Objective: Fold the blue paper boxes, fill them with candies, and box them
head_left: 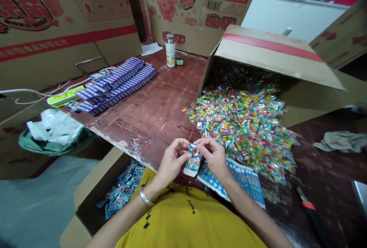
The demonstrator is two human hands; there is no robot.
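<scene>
A small blue printed carton [192,162] is held upright between both hands, its pale bottom flap standing open. My left hand [172,160] pinches its left edge, and my right hand [213,156] has its thumb and fingers at the top right. Under my right forearm lies a row of flat blue cartons [242,179]. Just beyond, a large heap of clear packets with colourful candy [243,125] spills out of a tipped cardboard box [266,49]. Whether anything is inside the held carton cannot be seen.
Purple boxes [114,85] are stacked at the back left of the red table [149,106], near a white bottle [170,51]. Below the edge, an open box holds blue packs [126,186]. A black-handled knife [312,213] and grey cloth [341,141] lie right.
</scene>
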